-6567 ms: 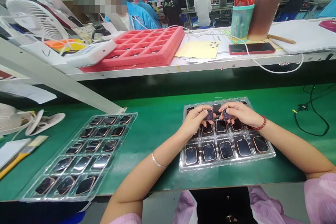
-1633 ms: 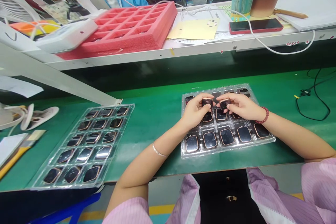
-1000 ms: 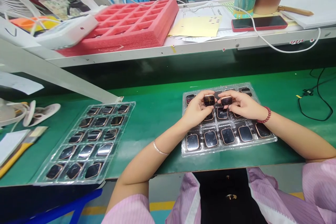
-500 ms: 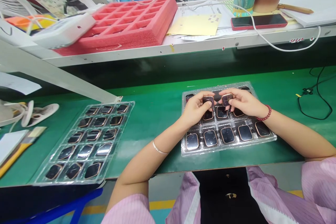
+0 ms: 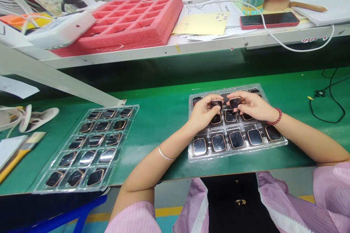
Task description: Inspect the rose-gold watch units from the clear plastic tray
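Note:
Between the thumb and fingers of my left hand is a dark, rounded-square smartwatch case with a gold rim. My right hand pinches a second smartwatch case of the same look, a short gap to its right. Both hands are over a clear plastic tray, whose pockets hold several more such cases, black faces up. My fingers cover part of its upper rows. To the left, another clear tray holds rows of similar cases, lying at slightly different angles.
A white shelf crosses above the green bench, bearing a red foam tray, papers, a phone and cups. A slanted white post comes down by the left tray. A brush lies far left, a black cable right.
The view has shifted slightly, moving the shelf and left tray a little leftward. Both hands keep their grip on the two cases over the tray, and the right-hand case sits slightly further left.

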`<action>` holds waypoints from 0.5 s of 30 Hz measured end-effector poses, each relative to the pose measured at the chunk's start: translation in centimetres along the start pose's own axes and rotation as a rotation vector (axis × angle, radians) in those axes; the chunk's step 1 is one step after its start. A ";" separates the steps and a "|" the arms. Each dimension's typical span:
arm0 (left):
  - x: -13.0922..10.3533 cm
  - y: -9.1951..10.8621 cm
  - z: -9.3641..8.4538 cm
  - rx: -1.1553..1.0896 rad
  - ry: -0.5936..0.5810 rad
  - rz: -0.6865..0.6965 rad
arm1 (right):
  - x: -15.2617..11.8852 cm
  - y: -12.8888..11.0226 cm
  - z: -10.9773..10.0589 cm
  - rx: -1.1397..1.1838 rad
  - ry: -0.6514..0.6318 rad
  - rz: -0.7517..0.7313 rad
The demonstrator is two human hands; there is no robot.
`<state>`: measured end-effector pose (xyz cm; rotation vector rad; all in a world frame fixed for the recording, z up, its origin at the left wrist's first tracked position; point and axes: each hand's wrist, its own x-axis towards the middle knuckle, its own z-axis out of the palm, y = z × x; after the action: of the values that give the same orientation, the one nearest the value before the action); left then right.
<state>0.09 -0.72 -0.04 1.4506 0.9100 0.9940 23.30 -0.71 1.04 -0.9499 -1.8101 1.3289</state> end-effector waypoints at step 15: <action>-0.1 -0.5 0.1 0.087 0.016 0.059 | 0.1 0.0 0.1 -0.010 -0.015 -0.096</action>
<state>0.12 -0.75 -0.52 1.5524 0.9372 1.0215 23.17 -0.71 1.06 -0.8493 -1.8510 1.2719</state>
